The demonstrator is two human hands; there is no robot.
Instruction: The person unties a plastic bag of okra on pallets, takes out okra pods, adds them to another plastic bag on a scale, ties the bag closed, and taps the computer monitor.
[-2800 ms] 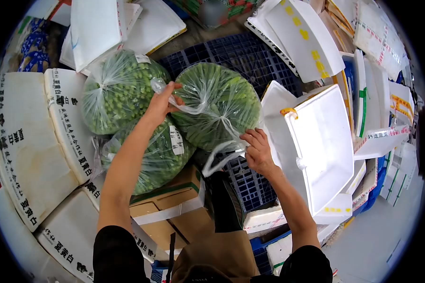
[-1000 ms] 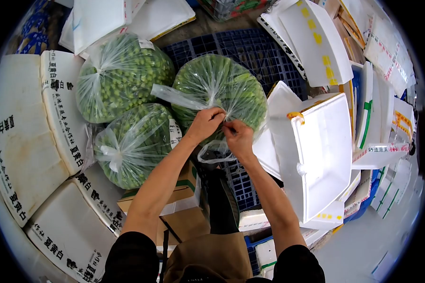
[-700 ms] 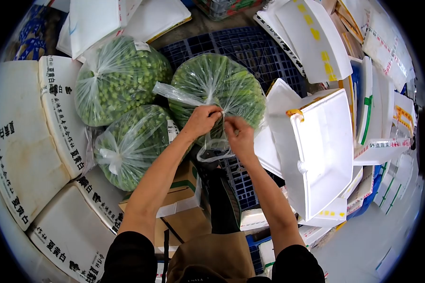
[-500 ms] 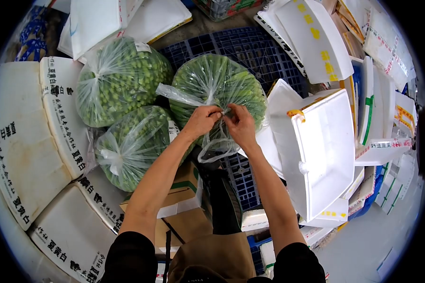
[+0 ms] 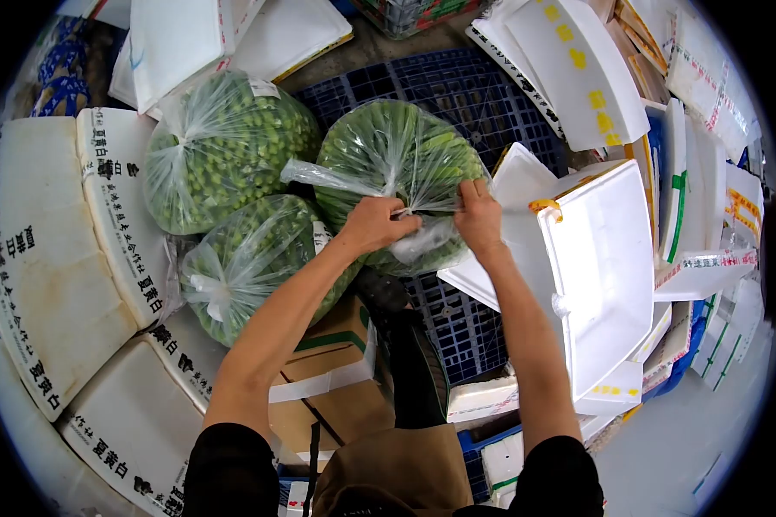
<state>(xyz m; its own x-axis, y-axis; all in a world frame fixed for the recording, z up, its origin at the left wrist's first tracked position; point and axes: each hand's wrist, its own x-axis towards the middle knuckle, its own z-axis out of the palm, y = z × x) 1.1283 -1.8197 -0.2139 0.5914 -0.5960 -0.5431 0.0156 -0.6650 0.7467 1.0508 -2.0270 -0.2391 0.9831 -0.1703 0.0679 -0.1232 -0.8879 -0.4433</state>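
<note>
A clear plastic bag [image 5: 405, 142] of long green vegetables rests on the blue pallet, its plastic gathered near the middle. My left hand [image 5: 376, 226] is closed on the gathered plastic, thumb and fingers pinched together. To its right, my right hand [image 5: 479, 214] grips a stretched piece of the bag's plastic by the right side. A loose twisted end of plastic sticks out toward the left. Two more tied bags of green vegetables sit alongside: an upper-left bag [image 5: 228, 151] and a lower-left bag [image 5: 254, 263].
White foam boxes with black printing [image 5: 47, 258] stand at the left. An open white foam box [image 5: 608, 276] is tilted at the right, amid several stacked boxes and lids. Under the bags lies a blue plastic pallet [image 5: 440, 82]. A cardboard box [image 5: 332, 370] is by my leg.
My hands have moved apart from their close pinch at the bag's neck. The right hand has shifted right, drawing plastic taut; the loose hanging plastic now bunches below the neck.
</note>
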